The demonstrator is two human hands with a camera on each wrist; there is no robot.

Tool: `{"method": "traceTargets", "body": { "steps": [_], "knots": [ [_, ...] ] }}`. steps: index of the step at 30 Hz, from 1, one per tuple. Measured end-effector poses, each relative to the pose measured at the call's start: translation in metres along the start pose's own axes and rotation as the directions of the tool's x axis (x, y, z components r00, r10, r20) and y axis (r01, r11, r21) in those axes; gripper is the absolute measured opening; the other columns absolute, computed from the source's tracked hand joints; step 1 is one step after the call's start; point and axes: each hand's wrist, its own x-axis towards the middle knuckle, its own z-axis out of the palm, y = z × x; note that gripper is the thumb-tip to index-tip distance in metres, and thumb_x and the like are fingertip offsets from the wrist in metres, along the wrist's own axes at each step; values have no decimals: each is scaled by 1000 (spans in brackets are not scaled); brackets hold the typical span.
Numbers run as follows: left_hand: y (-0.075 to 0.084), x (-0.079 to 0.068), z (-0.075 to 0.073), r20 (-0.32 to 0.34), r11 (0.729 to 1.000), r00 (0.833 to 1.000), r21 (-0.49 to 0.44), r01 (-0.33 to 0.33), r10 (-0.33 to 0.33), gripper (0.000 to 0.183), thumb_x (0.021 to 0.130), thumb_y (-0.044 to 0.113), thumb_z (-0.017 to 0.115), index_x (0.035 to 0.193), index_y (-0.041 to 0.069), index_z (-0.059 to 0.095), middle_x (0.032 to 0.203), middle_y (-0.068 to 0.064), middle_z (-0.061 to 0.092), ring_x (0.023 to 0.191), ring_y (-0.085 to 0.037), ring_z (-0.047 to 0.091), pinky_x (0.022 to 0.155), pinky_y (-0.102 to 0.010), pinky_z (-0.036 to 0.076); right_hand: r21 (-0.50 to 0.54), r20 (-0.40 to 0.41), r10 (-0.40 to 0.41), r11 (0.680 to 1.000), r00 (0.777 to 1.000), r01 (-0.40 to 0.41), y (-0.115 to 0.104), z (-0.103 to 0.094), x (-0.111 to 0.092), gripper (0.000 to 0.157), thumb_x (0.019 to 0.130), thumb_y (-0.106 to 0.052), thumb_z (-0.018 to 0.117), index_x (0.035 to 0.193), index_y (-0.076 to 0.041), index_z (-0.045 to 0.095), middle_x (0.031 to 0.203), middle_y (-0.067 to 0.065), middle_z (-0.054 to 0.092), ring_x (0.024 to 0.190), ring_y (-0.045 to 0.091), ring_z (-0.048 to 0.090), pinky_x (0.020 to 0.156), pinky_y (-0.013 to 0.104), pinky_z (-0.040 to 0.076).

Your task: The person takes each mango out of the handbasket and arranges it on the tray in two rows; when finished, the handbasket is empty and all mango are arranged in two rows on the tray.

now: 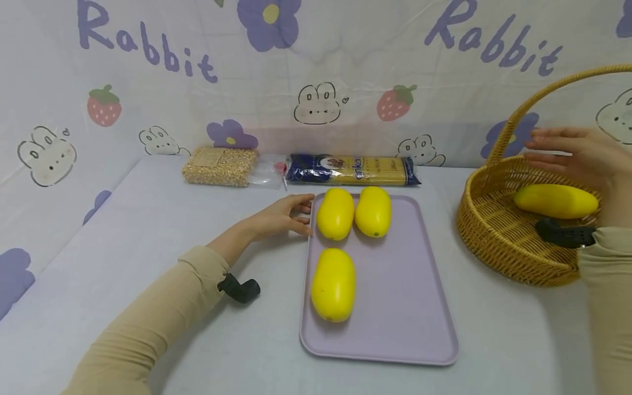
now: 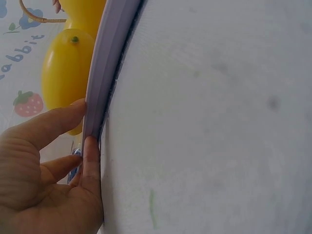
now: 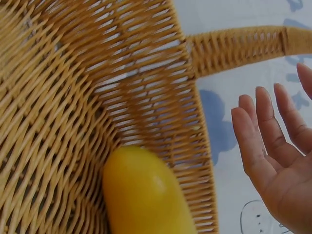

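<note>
Three smooth yellow oval fruits, melon-like, lie on a lilac tray (image 1: 395,296): a far left one (image 1: 336,214), a far right one (image 1: 373,212) and a near one (image 1: 333,285). My left hand (image 1: 281,215) rests against the tray's left rim, thumb and fingertips touching it; the left wrist view shows this hand (image 2: 53,165) along the rim. Over the wicker basket (image 1: 498,241) on the right, my right hand (image 1: 577,151) is raised with extended fingers and holds nothing. A longer yellow fruit (image 1: 555,201) lies inside that basket, below the hand (image 3: 278,146).
Behind the tray lie a clear bag of pale yellow kernels (image 1: 219,166) and a blue and yellow pasta packet (image 1: 350,170). The basket's tall handle (image 1: 513,118) arches beside my right hand. A printed cloth (image 1: 197,104) hangs at the back.
</note>
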Motion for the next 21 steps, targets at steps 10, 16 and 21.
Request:
{"method": "traceTargets", "body": {
  "steps": [10,16,21],
  "knots": [
    [0,-2,1,6,1000,1000,-2,-3,3,89,86,-1,69,158,3,17,154,-23,33,141,-39,44,120,-42,41,-221,-117,35,973,992,-60,9,-10,-1,12,93,-22,66,92,-33,70,86,-20,69,79,1,68,69,14,60],
    [1,-1,1,5,1000,1000,-10,1,-1,89,86,0,69,158,4,17,154,-23,34,141,-38,44,120,-42,41,-447,-189,34,887,981,-117,13,-18,-4,16,93,-32,63,89,-47,61,82,-31,63,77,-8,64,69,11,58],
    [0,-1,1,5,1000,1000,-1,2,-2,88,86,0,69,158,4,17,154,-23,33,141,-38,44,120,-41,41,-562,-229,77,803,970,-197,16,-24,-7,28,95,-31,64,88,-56,54,78,-37,60,76,-13,56,84,20,56]
  ]
}}
